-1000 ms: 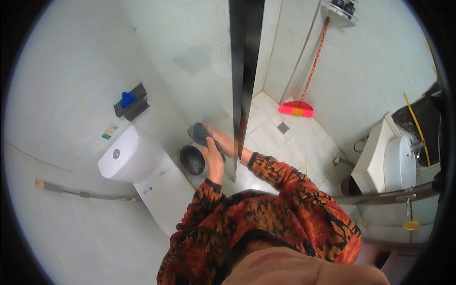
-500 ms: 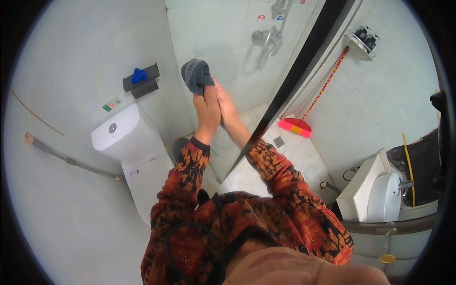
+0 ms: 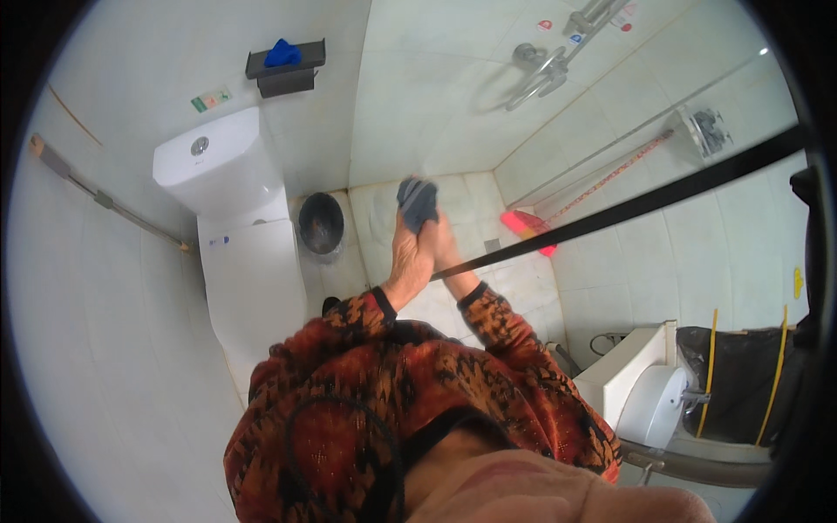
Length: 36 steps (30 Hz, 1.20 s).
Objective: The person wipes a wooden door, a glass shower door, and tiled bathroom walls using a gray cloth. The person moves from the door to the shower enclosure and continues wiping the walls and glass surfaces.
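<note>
A dark grey cloth is bunched at the fingers of my left hand, which is closed on it. My right hand is close beside the left one, its fingers hidden behind the cloth and left hand. Beside my right wrist, the lower end of a black-edged glass door passes, and the edge slants up to the right. The hands are blurred, so whether the glass lies between them I cannot tell. Pale floor tiles show behind the cloth.
To the left stand a white toilet and a dark bin. A blue cloth lies on a grey wall shelf. At right are a red broom, a shower tap and a white washbasin.
Both hands and the cloth have come down and nearer to my body. The black door edge has swung to a flatter slant. My view has shifted, showing the bin and more floor.
</note>
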{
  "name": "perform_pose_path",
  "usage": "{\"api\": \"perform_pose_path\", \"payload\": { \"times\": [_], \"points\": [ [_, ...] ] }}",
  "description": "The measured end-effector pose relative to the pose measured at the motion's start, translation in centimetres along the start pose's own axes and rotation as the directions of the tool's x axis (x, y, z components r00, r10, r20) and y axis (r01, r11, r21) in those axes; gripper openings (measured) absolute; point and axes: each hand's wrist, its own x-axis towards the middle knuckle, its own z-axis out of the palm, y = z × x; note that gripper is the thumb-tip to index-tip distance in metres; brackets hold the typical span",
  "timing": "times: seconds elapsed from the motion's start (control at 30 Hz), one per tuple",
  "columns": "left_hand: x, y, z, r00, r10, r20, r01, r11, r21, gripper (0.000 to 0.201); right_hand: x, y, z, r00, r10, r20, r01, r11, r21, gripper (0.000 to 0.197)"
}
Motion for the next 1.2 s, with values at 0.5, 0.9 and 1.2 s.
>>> {"api": "perform_pose_path", "payload": {
  "times": [0.5, 0.9, 1.2],
  "points": [
    [17.2, -8.1, -6.9, 0.967, -0.199, -0.161, 0.217, 0.971, 0.098, 0.051, 12.4, 7.8, 1.2, 0.975, 0.218, -0.039, -0.203, 0.951, 0.234, 0.068],
    [2.4, -3.2, -5.6, 0.847, -0.529, 0.043, 0.527, 0.848, 0.050, 0.045, -2.7, 4.0, 1.2, 0.929, 0.361, -0.076, -0.340, 0.918, 0.204, 0.064],
    [21.3, 10.1, -1.0, 0.504, 0.850, -0.155, -0.831, 0.526, 0.181, 0.045, 9.8, -16.4, 7.3, 0.732, -0.666, -0.144, 0.682, 0.718, 0.141, 0.087]
  ]
}}
